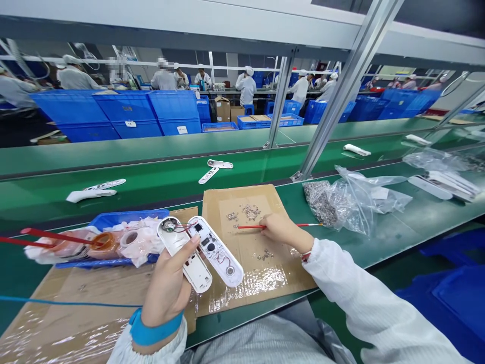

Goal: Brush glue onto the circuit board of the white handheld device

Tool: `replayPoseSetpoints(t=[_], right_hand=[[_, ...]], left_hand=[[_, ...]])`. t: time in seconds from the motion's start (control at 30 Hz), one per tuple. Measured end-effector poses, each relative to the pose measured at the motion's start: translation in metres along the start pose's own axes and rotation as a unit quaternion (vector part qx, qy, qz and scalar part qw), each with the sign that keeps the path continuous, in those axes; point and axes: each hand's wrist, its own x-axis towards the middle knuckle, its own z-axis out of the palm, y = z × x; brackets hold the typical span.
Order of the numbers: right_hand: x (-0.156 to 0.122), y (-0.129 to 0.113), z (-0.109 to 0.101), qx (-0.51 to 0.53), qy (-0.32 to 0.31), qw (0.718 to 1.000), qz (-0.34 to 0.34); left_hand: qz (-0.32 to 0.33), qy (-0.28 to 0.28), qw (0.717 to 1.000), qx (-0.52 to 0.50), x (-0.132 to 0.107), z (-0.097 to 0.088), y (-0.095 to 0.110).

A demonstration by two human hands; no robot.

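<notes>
Head view: an opened white casing (pixel 200 253) is gripped in the left hand (pixel 166 288); right of it, a red-handled tool (pixel 278 226) is pinched by the right hand (pixel 282 231) beside loose screws (pixel 248 212).

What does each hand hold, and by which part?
The left hand holds two open white casings by their near middle, thumb on top. The right hand grips a red stick near its middle.

Bare cardboard sheet (pixel 242 199) between blue tray (pixel 113 220) leftward and screw bag (pixel 341 199) rightward.
</notes>
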Motion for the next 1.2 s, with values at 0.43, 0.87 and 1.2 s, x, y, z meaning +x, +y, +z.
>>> replayPoseSetpoints(t=[0.43,0.87,1.2], right_hand=[[-0.039,-0.055,-0.074,0.461,0.151,0.875,0.011],[-0.035,-0.093,-0.068,0.468,0.191,0.863,0.026],[-0.028,-0.091,-0.066,0.493,0.221,0.841,0.042]], left_hand=[[0.096,0.023,0.98,-0.176,0.019,0.063,0.001],[0.236,0.016,0.95,-0.202,0.005,0.092,-0.026],[0.244,0.041,0.942,-0.227,0.008,0.103,-0.028]])
